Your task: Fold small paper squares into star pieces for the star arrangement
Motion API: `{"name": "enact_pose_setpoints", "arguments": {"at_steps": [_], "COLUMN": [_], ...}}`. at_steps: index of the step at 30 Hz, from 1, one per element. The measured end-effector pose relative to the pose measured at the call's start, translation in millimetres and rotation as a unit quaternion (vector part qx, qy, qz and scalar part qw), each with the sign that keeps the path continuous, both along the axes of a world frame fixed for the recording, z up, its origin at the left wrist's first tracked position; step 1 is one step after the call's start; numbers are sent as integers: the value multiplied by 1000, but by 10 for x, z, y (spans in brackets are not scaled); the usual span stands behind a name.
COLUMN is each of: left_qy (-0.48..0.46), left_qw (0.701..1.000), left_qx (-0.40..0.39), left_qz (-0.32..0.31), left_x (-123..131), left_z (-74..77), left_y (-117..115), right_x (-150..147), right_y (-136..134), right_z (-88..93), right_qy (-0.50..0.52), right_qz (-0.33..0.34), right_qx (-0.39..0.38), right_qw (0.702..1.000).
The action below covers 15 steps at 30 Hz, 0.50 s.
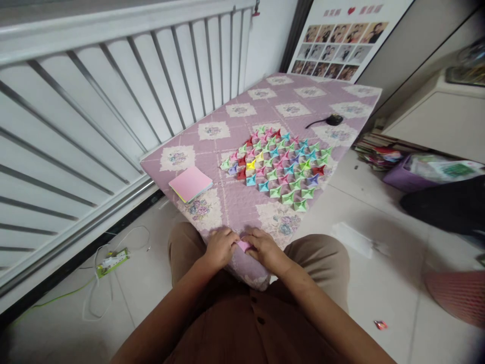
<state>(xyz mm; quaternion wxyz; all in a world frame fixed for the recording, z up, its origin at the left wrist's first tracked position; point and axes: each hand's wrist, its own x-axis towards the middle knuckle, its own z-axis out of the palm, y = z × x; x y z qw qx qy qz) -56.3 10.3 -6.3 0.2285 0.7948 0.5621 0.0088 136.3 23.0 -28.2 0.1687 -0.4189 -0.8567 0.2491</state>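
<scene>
A small folded piece of pink paper [243, 245] lies between my hands near the front corner of the table. My left hand [223, 247] pinches its left side, fingers curled. On the right side, my right hand [261, 246] grips it with bent fingers, which hide part of the paper. Beyond them, rows of folded paper pieces [282, 169] in green, pink, blue, red and yellow stand on the tablecloth. To the left rests a stack of square coloured paper [190, 183] with a pink sheet on top.
A purple flowered cloth covers the table [235, 192]. A black object with a short cord [333, 120] lies towards the back. White radiator [151, 76] runs along the left, with a power strip [112, 262] on the floor. A photo board [337, 45] leans behind.
</scene>
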Motion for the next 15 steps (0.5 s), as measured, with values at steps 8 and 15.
{"name": "enact_pose_setpoints", "arguments": {"at_steps": [8, 15], "left_qy": [22, 21], "left_qw": [999, 996], "left_qx": [4, 35], "left_qz": [-48, -74], "left_x": [-4, -24], "left_z": [-64, -101], "left_y": [-30, 6], "right_x": [22, 18], "right_y": [-49, -63], "right_z": [-118, -126], "right_qy": [-17, 12], "right_qz": [-5, -20], "right_qx": [64, 71], "right_qw": [998, 997]}}
